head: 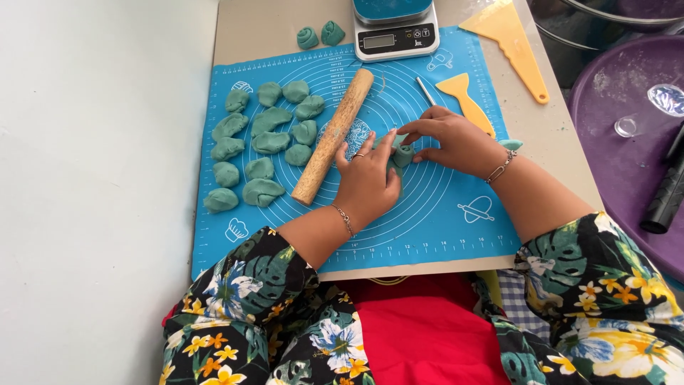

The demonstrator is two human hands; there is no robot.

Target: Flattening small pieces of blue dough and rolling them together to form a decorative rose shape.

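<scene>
Rolling green dough on the blue mat

We see the table (285, 21) under a blue silicone mat (442, 214) at frame centre; a wooden rolling pin (333, 135) lies diagonally beside a cluster of green dough lumps (260, 146) at left; our left hand (369, 182) and right hand (456, 140) both grip, fingers closed, a small dough roll (403, 155) mid-mat.

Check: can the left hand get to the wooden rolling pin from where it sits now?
Probably yes. The left hand rests on the blue mat just right of the rolling pin, with bare mat between them. It is busy on a green dough roll with the right hand, so it would need to let go first.
</scene>
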